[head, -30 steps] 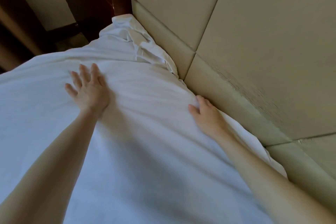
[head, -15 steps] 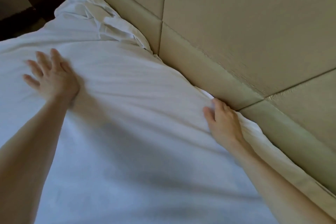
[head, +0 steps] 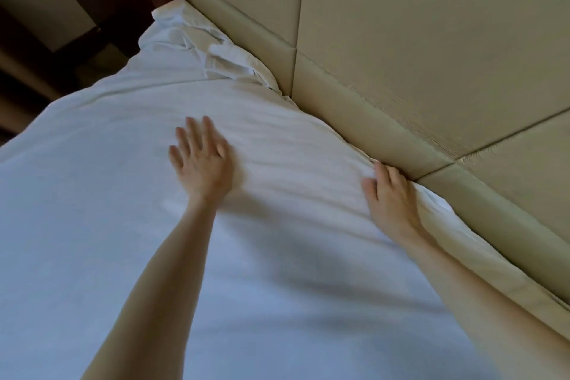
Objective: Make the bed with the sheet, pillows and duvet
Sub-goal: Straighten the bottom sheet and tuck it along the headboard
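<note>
While my left hand (head: 202, 168) lies flat with fingers spread on the sheet (head: 277, 256), my right hand (head: 390, 194) presses its edge against the headboard (head: 364, 120), nearer the bunched corner (head: 197, 40) up and leftward.

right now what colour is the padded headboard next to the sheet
Beige or cream; the padded panelled headboard shows best in the head view, beside the white sheet.

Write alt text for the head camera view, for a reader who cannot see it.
Two bare hands work a white sheet on a bed: the left hand lies flat with fingers spread, and the right hand presses the sheet's edge against a padded beige headboard. Further along that edge, the sheet is bunched in wrinkles at the corner.
</note>
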A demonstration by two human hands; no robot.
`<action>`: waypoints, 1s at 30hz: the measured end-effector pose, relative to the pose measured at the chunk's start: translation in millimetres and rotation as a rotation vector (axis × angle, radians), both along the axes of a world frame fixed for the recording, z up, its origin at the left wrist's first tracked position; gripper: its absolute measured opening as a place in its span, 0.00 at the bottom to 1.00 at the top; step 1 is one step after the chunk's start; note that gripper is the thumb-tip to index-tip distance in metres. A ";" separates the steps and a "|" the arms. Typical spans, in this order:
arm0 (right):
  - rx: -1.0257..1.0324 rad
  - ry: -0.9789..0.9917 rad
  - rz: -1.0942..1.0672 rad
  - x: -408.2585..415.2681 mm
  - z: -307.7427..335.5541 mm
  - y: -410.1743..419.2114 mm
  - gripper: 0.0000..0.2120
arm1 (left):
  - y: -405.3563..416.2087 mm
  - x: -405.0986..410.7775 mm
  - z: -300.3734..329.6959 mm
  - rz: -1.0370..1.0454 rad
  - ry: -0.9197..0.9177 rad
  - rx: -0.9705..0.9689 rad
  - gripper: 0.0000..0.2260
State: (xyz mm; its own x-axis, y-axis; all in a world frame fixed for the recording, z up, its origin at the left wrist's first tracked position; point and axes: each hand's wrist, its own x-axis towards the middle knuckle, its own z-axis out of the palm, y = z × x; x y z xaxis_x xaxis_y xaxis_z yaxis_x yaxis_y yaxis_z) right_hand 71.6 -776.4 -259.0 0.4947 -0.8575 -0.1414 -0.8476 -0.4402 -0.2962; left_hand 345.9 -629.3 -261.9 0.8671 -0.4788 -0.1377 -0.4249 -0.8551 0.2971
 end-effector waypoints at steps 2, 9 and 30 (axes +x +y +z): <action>-0.100 0.035 -0.027 -18.4 -0.4 19.6 0.28 | 1.1 -22.0 -2.4 -0.044 -0.026 0.011 0.24; 0.035 0.249 -0.136 -3.1 -0.3 -12.1 0.22 | 2.7 -35.7 -8.2 -0.063 -0.051 0.026 0.24; -0.063 -0.294 0.686 353.9 26.8 -45.3 0.20 | -13.6 102.7 -30.8 0.148 -0.282 -0.141 0.26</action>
